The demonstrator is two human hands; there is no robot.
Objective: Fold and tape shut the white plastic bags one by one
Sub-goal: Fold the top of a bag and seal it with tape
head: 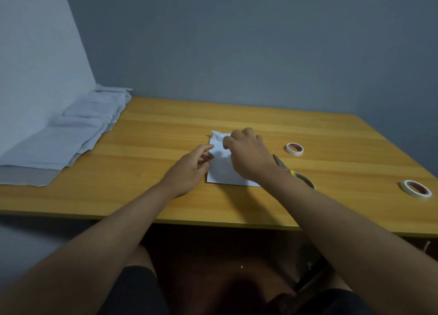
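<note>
A small white plastic bag (221,166) lies on the wooden table (151,134), its far end crumpled and lifted. My right hand (248,153) reaches over the bag and pinches that raised far end between thumb and fingers. My left hand (192,165) sits at the bag's left edge, its fingertips touching or pinching that edge. Two rolls of white tape lie to the right: one roll (294,148) just past my right hand, the other roll (416,188) near the table's right edge.
Scissors (294,172) with yellow handles lie right of the bag, partly hidden by my right forearm. A pile of pale cloth or bags (71,130) covers the table's left end against the wall. My knees are under the table's front edge.
</note>
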